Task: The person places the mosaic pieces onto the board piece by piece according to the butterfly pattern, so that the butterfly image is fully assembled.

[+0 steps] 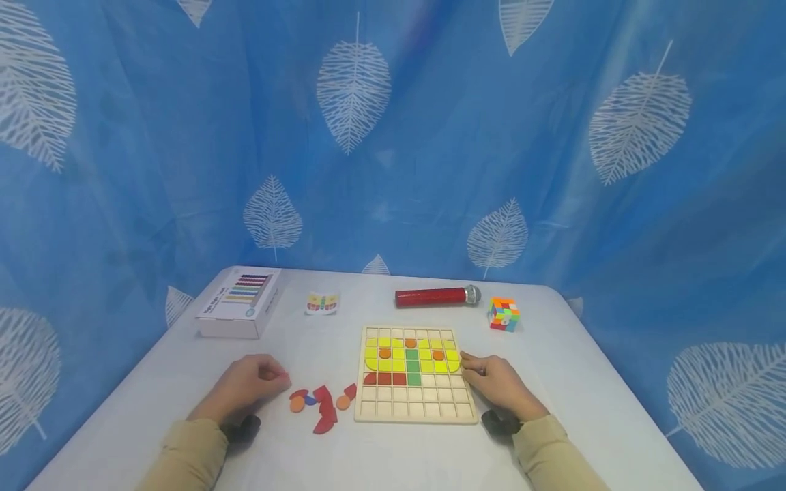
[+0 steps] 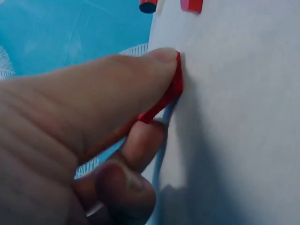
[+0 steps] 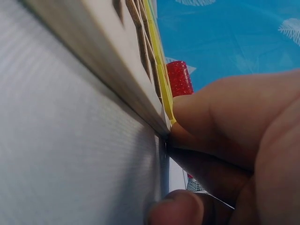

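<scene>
My left hand (image 1: 248, 382) pinches a small red tile (image 2: 176, 84) between thumb and fingertips, just above the white table. Right of that hand lies a loose cluster of flat red pieces (image 1: 325, 402), with orange discs (image 1: 297, 404) and a blue piece (image 1: 310, 400) among them. A square wooden grid board (image 1: 399, 410) lies flat, bearing yellow tiles (image 1: 371, 361), a green column (image 1: 413, 368), a few orange discs and a row of red tiles (image 1: 384, 379). My right hand (image 1: 500, 385) grips the board's right edge, its thumb at the rim beside a yellow tile (image 3: 164, 89).
Behind the board lies a red microphone (image 1: 432, 296), with a colourful puzzle cube (image 1: 503, 314) to its right. A small picture card (image 1: 322, 304) and a white box (image 1: 236, 307) are at the back left. A blue leaf-patterned curtain (image 1: 424, 136) hangs behind the table.
</scene>
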### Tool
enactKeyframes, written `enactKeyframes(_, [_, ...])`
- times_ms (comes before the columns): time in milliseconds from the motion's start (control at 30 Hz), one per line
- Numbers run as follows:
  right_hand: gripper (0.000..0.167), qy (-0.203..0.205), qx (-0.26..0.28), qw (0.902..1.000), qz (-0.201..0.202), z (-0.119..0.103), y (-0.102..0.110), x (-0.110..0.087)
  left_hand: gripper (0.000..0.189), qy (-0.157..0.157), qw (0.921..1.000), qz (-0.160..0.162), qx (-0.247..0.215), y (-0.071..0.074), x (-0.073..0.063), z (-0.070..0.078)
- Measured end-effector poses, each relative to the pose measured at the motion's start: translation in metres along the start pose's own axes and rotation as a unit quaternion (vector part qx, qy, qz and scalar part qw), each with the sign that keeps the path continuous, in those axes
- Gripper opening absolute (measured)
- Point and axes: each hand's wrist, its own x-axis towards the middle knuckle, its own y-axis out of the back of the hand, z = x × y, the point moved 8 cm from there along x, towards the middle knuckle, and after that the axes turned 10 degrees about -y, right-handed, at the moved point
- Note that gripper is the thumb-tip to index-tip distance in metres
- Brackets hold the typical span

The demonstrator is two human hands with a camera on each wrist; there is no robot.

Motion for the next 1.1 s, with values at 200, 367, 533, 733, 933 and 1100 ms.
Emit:
enactKeyframes(200, [0.036,0.003,-0.004,1.0000,0.004,-0.001,0.001,-0.001,0.033,-0.008,0.9996,0.012,-0.025,-0.004,0.000,0.007])
enactKeyframes(367, [0.036,0.004,-0.003,1.0000,0.005,-0.003,0.002,-0.002,0.036,0.011,0.9984,0.031,-0.046,-0.003,-0.001,0.007])
enactKeyframes(533, [0.035,0.001,-0.001,1.0000,0.004,-0.002,0.001,-0.003,0.035,0.015,0.9975,0.036,-0.059,-0.004,0.000,0.008])
enactKeyframes(733, [0.036,0.000,-0.005,1.0000,0.005,0.000,0.000,-0.002,0.037,0.015,0.9957,0.048,-0.077,-0.007,0.001,0.008])
enactKeyframes(933, [0.037,0.004,-0.010,0.9999,0.004,0.000,-0.001,-0.001,0.037,0.000,0.9934,0.059,-0.099,-0.011,0.003,0.017])
enactKeyframes(1100, [0.037,0.003,-0.009,1.0000,0.003,0.000,-0.001,-0.001,0.034,-0.016,0.9908,0.062,-0.119,-0.024,0.005,0.035])
